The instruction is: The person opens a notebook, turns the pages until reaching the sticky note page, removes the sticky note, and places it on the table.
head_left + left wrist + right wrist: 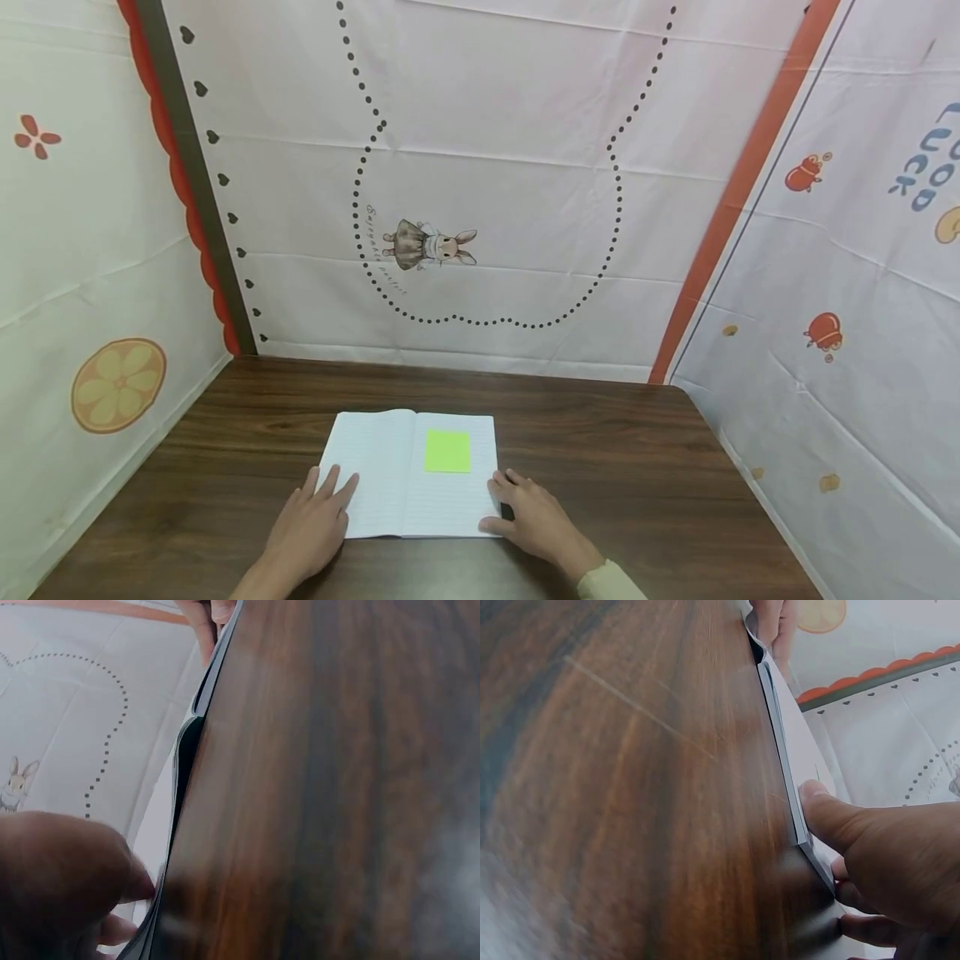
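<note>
An open lined notebook (375, 492) lies flat on the table, its pages bulging slightly at the spine. On the upper part of its right page is a bright green sticky note (447, 452). My left hand (315, 525) rests at the left page's outer edge, fingers spread and fairly straight over the paper. At the lower right corner, my right hand (536, 517) holds the notebook, thumb on the page and bent fingers along the side edge. The right wrist view shows that thumb (821, 806) on top, the fingers (855, 900) lower at the edge.
The dark wood-grain table (622, 450) extends around the notebook on all sides. Behind it hangs a white printed cloth (510, 208) with a rabbit and dotted lines. More printed cloth encloses the left side (75, 250) and the right side (862, 333).
</note>
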Motion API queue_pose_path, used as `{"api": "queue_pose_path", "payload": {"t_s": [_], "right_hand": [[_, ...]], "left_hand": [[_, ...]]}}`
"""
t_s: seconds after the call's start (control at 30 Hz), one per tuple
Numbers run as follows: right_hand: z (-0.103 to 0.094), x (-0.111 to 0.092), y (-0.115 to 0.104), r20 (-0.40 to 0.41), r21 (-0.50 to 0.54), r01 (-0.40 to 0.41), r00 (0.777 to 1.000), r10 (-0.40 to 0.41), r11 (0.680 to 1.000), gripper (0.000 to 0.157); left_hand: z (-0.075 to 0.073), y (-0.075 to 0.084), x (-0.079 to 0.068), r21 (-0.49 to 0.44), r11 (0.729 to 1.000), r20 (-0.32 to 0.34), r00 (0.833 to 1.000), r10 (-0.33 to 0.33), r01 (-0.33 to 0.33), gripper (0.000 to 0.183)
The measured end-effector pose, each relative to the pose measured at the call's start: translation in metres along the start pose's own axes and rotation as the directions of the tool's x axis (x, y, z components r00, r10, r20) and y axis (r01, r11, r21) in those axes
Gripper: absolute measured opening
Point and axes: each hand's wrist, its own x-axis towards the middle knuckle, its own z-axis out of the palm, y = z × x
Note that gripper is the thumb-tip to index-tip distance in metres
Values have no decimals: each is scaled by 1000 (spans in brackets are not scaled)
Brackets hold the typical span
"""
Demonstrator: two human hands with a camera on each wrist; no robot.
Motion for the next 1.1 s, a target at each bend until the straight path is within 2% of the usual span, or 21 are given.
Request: {"api": "queue_pose_path", "payload": {"t_s": [0.17,0.4,0.57,0.7,0.83,0.97,1.1], "right_hand": [[0,1,-1,4,-11,20,1000,-20,1000,70],[-6,6,1,27,-115,79,997,-76,990,70],[-16,10,1,35,-231,189,982,-186,954,65],[-28,18,-2,75,-287,259,966,-248,922,50],[-38,31,-8,104,-296,266,964,-246,917,41],[-42,47,-13,72,-290,287,958,-278,913,44],[-38,64,-15,35,-238,313,949,-314,920,47]], "left_hand": [[-4,-5,-6,-40,999,74,997,-23,26,62],[-7,-16,-10,-102,993,71,995,73,-65,68],[-5,-20,-9,-165,982,76,992,100,-87,69],[-5,-21,-7,-173,981,75,992,98,-84,69],[-6,-22,-6,-175,981,76,992,97,-82,70],[-6,-20,-6,-192,979,89,992,92,-74,71],[-6,-20,-7,-211,976,103,991,84,-60,70]]}}
